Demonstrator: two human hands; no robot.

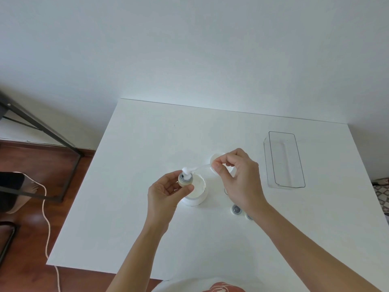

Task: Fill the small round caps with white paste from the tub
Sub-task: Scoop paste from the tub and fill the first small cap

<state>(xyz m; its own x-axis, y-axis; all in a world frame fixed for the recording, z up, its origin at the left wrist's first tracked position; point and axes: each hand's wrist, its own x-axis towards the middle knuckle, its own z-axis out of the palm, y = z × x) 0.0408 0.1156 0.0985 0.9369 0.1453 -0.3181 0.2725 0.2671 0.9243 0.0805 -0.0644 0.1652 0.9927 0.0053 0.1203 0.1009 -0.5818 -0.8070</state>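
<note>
L hand gripped one small round cap betw. thumb and curled fingers, held just above the open tub of white paste. R hand pinched the handle end of a small white spatula, thumb and forefinger together on it; its tip carried a blob of paste touching the cap's mouth. Step in hand, as I judged: loading paste into this cap. Two more caps lay on the table under my R wrist, fill state unclear. Tub lid sat behind my R fingers; clear tray well to the R. Next move prob. needs wiping the spatula off on the cap rim, cap kept level.
</note>
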